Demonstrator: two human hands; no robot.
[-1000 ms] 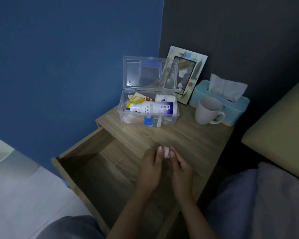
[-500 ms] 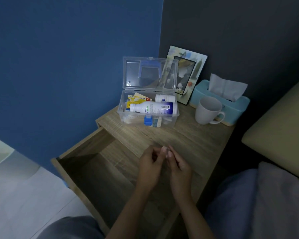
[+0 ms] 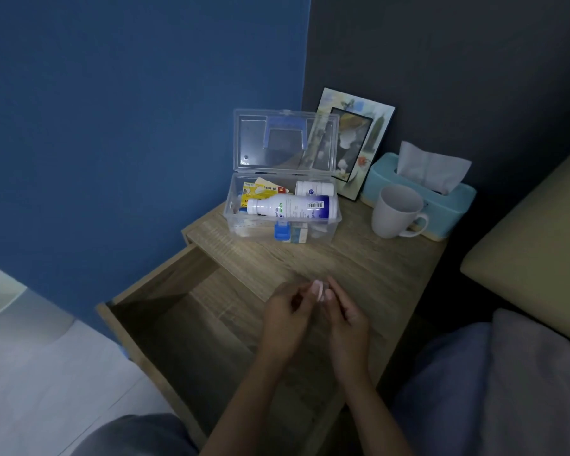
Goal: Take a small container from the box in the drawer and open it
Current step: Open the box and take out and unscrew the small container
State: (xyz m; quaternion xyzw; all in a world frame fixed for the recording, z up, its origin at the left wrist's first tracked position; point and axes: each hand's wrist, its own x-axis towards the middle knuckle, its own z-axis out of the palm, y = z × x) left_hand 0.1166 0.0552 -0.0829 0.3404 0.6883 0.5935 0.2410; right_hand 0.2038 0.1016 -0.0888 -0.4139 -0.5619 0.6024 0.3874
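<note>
Fingers (image 3: 305, 299) of both hands pinch small white container (image 3: 320, 291) between them — over open drawer (image 3: 185, 327).

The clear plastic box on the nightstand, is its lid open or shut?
Open. The clear plastic box has its lid standing upright behind it, and the white bottle lies uncovered on top.

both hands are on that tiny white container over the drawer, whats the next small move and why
Probably a twist or pull of the cap with the right hand while the left hand holds the body steady. The small white container is pinched between the fingertips of both hands above the open drawer, and no separated lid shows, though the fingers hide most of it.
</note>
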